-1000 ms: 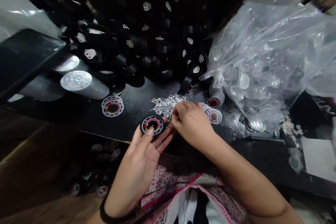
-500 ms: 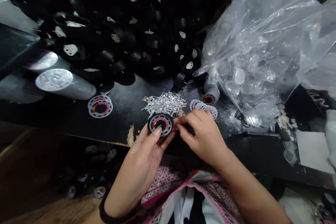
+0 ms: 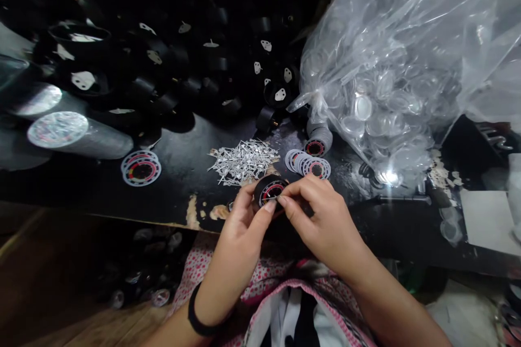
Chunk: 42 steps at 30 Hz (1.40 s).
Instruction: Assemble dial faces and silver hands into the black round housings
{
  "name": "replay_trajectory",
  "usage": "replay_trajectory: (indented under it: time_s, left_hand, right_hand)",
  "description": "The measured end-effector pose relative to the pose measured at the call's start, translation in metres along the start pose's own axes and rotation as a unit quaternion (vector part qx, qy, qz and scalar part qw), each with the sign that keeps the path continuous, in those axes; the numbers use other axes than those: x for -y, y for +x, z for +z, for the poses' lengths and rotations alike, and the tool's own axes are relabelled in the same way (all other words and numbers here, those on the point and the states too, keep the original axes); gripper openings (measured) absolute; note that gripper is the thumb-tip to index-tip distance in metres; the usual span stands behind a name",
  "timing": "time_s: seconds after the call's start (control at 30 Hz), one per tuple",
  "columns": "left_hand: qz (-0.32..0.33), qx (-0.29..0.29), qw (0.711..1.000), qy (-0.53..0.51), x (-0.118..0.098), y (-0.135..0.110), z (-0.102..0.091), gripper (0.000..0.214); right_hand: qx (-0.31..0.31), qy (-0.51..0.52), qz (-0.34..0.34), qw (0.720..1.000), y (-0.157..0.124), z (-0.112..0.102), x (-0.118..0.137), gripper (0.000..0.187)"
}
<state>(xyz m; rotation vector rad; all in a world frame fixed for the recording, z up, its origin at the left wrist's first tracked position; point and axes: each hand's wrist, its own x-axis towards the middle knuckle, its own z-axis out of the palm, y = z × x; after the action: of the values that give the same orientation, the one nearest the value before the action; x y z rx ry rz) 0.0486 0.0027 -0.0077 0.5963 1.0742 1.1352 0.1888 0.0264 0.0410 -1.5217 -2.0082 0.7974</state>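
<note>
My left hand (image 3: 247, 222) is closed around a round black gauge (image 3: 270, 188), whose dial has a red and white scale. The gauge is tilted, and my left thumb rests at the lower edge of its face. At the dial, my right hand (image 3: 315, 211) pinches thumb and forefinger on a thin gauge needle, mostly hidden by the fingertips. Just beyond the gauge lies a heap of small white gauge needles (image 3: 244, 161). Printed dial discs (image 3: 317, 168) are fanned out past my right hand. More dial discs (image 3: 141, 168) lie to the left.
Many black gauge housings (image 3: 163, 100) crowd the back of the black bench. A clear plastic bag (image 3: 378, 87) of transparent round covers fills the right back. Wrapped cylinder stacks (image 3: 81, 134) lie at left. A screwdriver-like tool (image 3: 402, 200) and white card (image 3: 488, 221) are at right.
Both hands have shifted relative to each other: the gauge has come right and tilted, and my right fingertips have moved from beside it onto its dial. The camera view has shifted slightly.
</note>
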Motion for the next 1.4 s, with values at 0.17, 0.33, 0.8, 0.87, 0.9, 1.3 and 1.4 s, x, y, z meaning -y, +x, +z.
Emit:
replay_trajectory:
  time_s: [0.17, 0.33, 0.8, 0.87, 0.9, 1.3, 1.4]
  left_hand:
    - [0.018, 0.008, 0.999, 0.039, -0.004, -0.004, -0.001, 0.021]
    - [0.014, 0.014, 0.999, 0.048, -0.011, -0.007, 0.001, 0.019]
    - [0.078, -0.06, 0.979, 0.181, -0.016, -0.015, 0.0, 0.017]
    - [0.082, -0.056, 0.976, 0.195, -0.014, -0.014, -0.003, 0.015]
    - [0.071, -0.05, 0.978, 0.191, -0.014, -0.013, -0.005, 0.014]
    - [-0.238, 0.027, 0.958, -0.159, -0.016, -0.003, 0.009, 0.022]
    - [-0.295, 0.044, 0.937, -0.183, -0.006, -0.004, 0.019, 0.025]
  right_hand:
    - [0.001, 0.043, 0.01, 0.999, -0.002, -0.002, 0.001, 0.013]
    - [-0.012, 0.103, 0.007, 0.995, -0.003, -0.002, 0.0, 0.014]
    - [0.016, 0.066, 0.049, 0.996, -0.013, 0.005, 0.009, 0.022]
    - [0.02, 0.075, 0.061, 0.995, -0.01, 0.007, 0.009, 0.023]
    - [0.026, 0.075, 0.067, 0.995, -0.009, 0.006, 0.01, 0.025]
    - [-0.447, -0.017, 0.156, 0.881, -0.056, -0.08, -0.08, 0.014]
    - [-0.436, 0.148, 0.156, 0.874, -0.055, -0.074, -0.101, 0.013]
